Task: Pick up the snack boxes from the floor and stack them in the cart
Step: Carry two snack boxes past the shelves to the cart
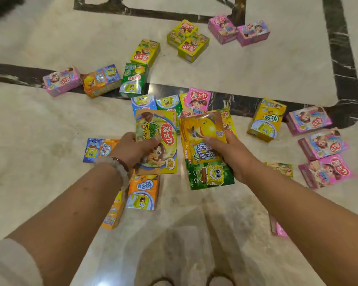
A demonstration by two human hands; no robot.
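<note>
My left hand [132, 150] grips a yellow-green snack box [159, 141] by its left edge, thumb on its face. My right hand [229, 153] holds an orange-yellow snack box [201, 131], thumb on top, with a green sponge-character box [210, 176] held underneath it. Both hands are above the floor at the centre of the view. Several more snack boxes lie scattered on the marble floor [50, 124] around and under my hands. No cart is in view.
Pink boxes [322, 157] cluster at the right, yellow boxes [187, 41] and pink boxes [239, 30] at the far top, a pink box [61, 80], an orange box [101, 80] and a green box [133, 80] at the left. Orange boxes [143, 193] lie below my left wrist. My slippered feet [190, 282] show at the bottom.
</note>
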